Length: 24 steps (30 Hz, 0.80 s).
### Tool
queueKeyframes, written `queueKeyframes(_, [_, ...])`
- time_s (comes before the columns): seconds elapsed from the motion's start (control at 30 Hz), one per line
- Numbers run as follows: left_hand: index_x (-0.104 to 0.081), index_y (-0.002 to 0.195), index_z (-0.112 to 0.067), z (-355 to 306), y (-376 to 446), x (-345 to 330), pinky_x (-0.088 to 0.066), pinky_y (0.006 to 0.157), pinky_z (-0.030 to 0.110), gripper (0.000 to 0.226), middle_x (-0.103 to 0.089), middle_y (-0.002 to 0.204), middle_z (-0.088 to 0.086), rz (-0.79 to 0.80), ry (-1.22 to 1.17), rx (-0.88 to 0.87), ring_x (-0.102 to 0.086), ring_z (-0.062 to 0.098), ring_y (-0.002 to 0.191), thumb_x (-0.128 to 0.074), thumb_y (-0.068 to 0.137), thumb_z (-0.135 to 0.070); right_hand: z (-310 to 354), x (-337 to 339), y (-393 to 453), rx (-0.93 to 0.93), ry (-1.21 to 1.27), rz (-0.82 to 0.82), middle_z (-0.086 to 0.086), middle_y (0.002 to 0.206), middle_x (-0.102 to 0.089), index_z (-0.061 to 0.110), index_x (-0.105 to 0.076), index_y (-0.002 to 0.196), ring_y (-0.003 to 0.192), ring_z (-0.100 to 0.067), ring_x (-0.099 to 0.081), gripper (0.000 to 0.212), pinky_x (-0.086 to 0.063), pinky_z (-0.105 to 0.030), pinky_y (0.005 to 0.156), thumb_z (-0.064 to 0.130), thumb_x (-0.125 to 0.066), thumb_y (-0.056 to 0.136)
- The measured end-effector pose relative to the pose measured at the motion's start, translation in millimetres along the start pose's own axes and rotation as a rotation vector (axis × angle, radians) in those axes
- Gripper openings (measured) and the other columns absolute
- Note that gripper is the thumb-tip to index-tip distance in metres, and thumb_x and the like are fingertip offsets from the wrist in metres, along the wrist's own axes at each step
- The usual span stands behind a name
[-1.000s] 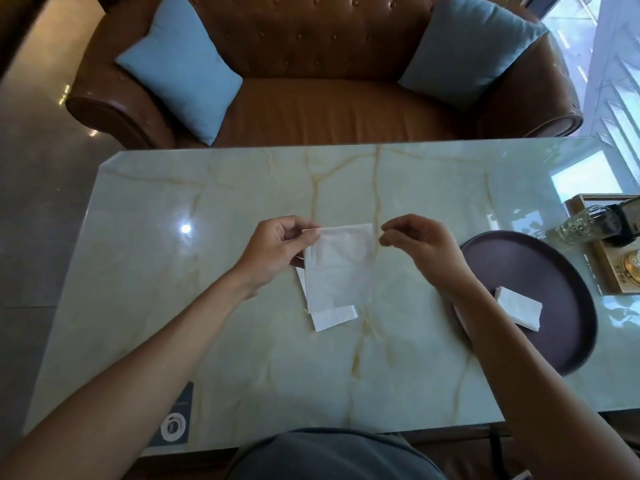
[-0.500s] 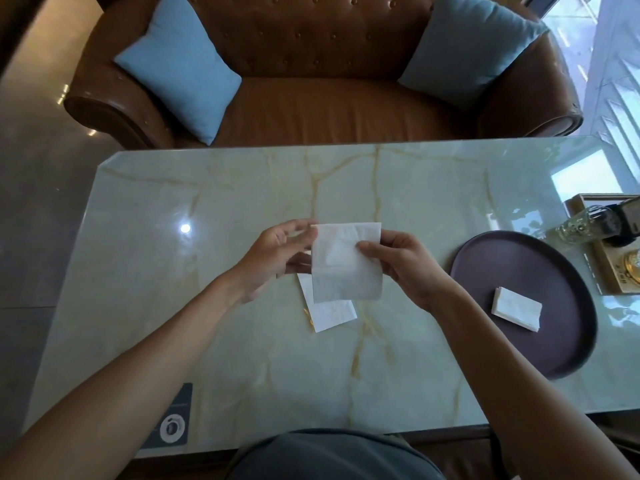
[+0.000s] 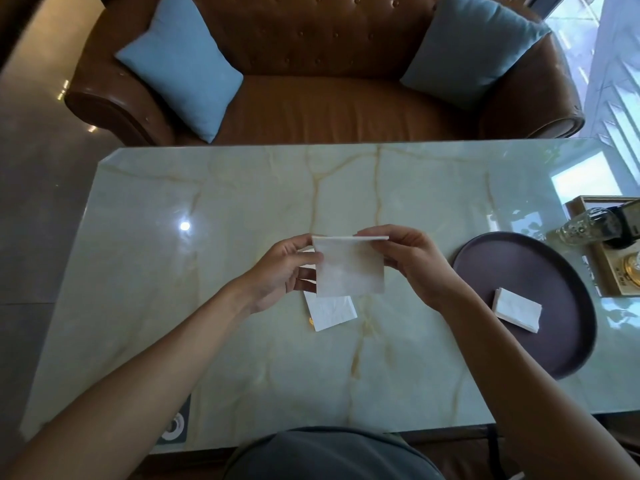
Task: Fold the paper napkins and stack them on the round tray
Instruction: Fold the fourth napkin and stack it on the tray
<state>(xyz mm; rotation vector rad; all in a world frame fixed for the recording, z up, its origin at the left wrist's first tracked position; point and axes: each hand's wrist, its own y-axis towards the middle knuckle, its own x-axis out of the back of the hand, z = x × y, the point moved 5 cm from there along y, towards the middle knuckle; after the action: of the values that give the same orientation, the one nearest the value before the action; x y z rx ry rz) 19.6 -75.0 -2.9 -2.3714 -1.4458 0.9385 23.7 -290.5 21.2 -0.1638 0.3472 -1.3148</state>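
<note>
A white paper napkin [image 3: 349, 268] hangs folded in the air above the marble table [image 3: 207, 341]. My left hand [image 3: 284, 271] pinches its upper left corner and my right hand [image 3: 412, 258] pinches its upper right edge at the fold. Under it, partly hidden, more white napkins [image 3: 332, 313] lie flat on the table. To the right sits the dark round tray [image 3: 540, 265] with one folded napkin [image 3: 517, 308] lying on it.
A wooden box [image 3: 609, 282] with a glass bottle [image 3: 585, 226] and a dark object stands at the table's right edge, just behind the tray. A brown leather sofa [image 3: 329, 98] with two blue cushions lies beyond the far edge. A sticker [image 3: 175, 426] marks the near-left edge.
The napkin was a taller open sheet held by its top corners. Its lower part has been brought up, so it now hangs as a shorter, doubled piece between both hands.
</note>
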Motion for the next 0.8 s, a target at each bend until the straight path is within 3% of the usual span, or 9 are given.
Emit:
queueKeyframes(0.17, [-0.064,0.128,-0.013,0,0,2,-0.058,0.076,0.04,0.046,-0.07,0.107,0.011,0.079,-0.154,0.107,-0.068,0.031,0.083,-0.043,0.091,-0.03,-3,3,-8,-0.016,-0.046,0.048,0.002,0.125,-0.075,0.022,-0.084,0.098,0.122,-0.015,-0.067,0.033,-0.054,-0.027,0.098,0.007,-0.057,0.086])
queueKeyframes(0.27, [-0.066,0.123,-0.014,-1,2,1,-0.059,0.073,0.038,0.044,-0.071,0.104,0.01,0.046,-0.123,0.134,-0.07,0.028,0.082,-0.049,0.097,-0.045,-5,4,-9,-0.018,-0.109,0.087,0.004,0.13,-0.073,0.02,-0.085,0.093,0.127,-0.015,-0.064,0.039,-0.049,-0.033,0.105,0.003,-0.052,0.081])
queueKeyframes(0.37, [-0.07,0.116,-0.018,0,4,3,-0.059,0.07,0.031,0.026,-0.075,0.101,0.005,-0.046,0.115,0.043,-0.072,0.021,0.084,-0.07,0.093,-0.029,-7,8,-7,-0.043,-0.076,0.065,0.0,0.128,-0.074,0.017,-0.084,0.093,0.118,-0.021,-0.069,0.04,-0.053,-0.036,0.099,0.002,-0.048,0.081])
queueKeyframes(0.5, [-0.07,0.118,-0.016,-5,3,1,-0.058,0.067,0.028,0.026,-0.074,0.101,0.007,-0.092,0.176,-0.015,-0.072,0.018,0.086,-0.073,0.092,-0.015,-8,6,-1,-0.123,-0.084,0.004,-0.002,0.124,-0.074,0.02,-0.073,0.117,0.105,-0.018,-0.071,0.034,-0.058,-0.03,0.088,0.018,-0.057,0.087])
queueKeyframes(0.6, [-0.069,0.118,-0.015,-13,1,0,-0.058,0.065,0.027,0.025,-0.074,0.099,0.009,-0.108,0.241,-0.055,-0.073,0.017,0.082,-0.072,0.093,-0.013,-10,-5,3,-0.15,-0.274,0.065,-0.001,0.12,-0.073,0.023,-0.065,0.127,0.112,-0.015,-0.07,0.036,-0.055,-0.03,0.095,0.028,-0.071,0.093])
queueKeyframes(0.7, [-0.069,0.117,-0.014,-21,-3,1,-0.06,0.069,0.032,0.024,-0.074,0.103,0.012,-0.12,0.36,-0.094,-0.073,0.018,0.084,-0.072,0.093,-0.012,-6,-18,9,-0.162,-0.435,0.12,0.002,0.103,-0.075,0.02,-0.071,0.117,0.096,-0.007,-0.071,0.024,-0.054,-0.026,0.088,0.026,-0.074,0.094])
queueKeyframes(0.8, [-0.071,0.114,-0.015,-30,-6,4,-0.06,0.079,0.041,0.02,-0.073,0.109,0.011,-0.145,0.532,-0.122,-0.072,0.018,0.087,-0.07,0.094,-0.013,1,-28,14,-0.133,-0.542,0.148,-0.012,0.098,-0.076,0.01,-0.076,0.099,0.082,-0.008,-0.067,0.015,-0.051,-0.03,0.077,0.024,-0.072,0.095])
